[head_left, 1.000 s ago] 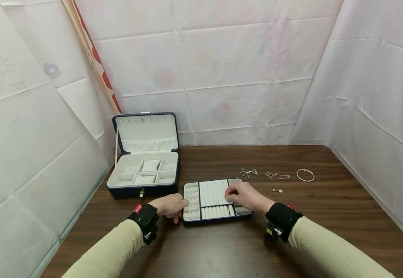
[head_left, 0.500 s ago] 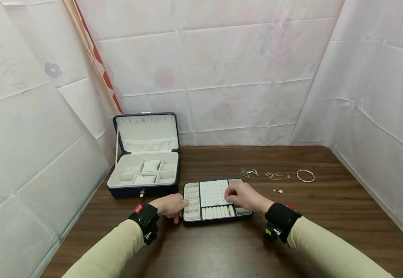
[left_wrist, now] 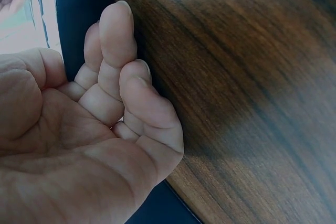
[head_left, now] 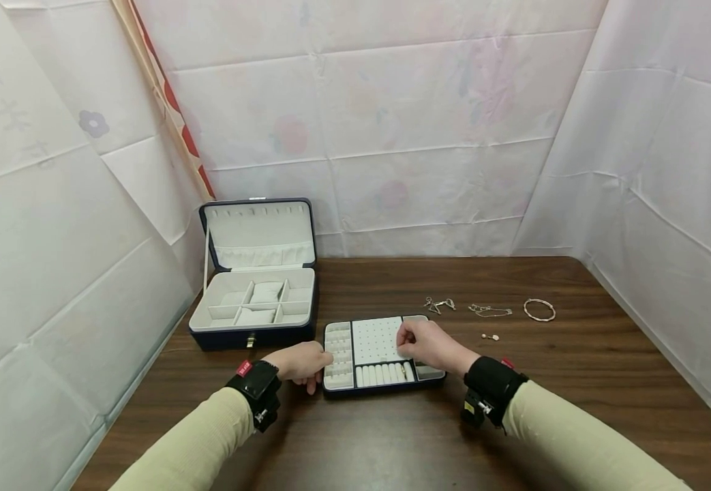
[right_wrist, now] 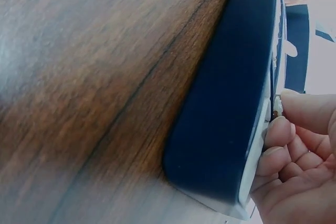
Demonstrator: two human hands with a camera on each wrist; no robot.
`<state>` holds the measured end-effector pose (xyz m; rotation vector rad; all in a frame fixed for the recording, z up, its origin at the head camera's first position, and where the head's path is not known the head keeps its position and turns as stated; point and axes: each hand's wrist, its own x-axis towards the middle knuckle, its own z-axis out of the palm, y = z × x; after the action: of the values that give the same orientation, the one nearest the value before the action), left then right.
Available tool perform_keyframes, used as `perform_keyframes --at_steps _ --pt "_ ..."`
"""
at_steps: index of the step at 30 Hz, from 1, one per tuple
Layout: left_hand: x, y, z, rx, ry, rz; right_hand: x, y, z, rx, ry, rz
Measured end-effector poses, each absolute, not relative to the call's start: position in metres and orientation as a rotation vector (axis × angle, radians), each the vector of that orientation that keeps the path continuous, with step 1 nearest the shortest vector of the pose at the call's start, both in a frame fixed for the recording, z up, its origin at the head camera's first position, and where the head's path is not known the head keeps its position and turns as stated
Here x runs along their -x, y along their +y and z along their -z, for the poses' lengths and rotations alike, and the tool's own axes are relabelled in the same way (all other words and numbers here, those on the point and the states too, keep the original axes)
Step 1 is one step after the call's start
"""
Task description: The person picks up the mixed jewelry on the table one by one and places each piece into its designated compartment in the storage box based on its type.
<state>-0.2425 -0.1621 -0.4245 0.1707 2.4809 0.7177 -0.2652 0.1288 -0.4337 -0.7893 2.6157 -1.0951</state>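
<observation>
Bright, even, diffuse light fills my head view; the pale cloth looks slightly washed out, and the desk has a soft sheen in front. Faint shadows lie beneath the hands. My left wrist view is dimmer and bluish, its upper left corner overexposed. My right wrist view has hazy glare at left, blurring the wood grain.

Shallow navy tray, white-lined, flat on the table, small pale ornament in the right hand
</observation>
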Motion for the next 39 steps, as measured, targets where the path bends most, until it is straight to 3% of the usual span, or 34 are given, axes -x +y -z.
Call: perform_keyframes --at_steps 39 --pt "0.2395 -0.1605 0.4227 -0.171 2.504 -0.719 0.2643 0.1312 0.4285 0.781 2.61 1.076"
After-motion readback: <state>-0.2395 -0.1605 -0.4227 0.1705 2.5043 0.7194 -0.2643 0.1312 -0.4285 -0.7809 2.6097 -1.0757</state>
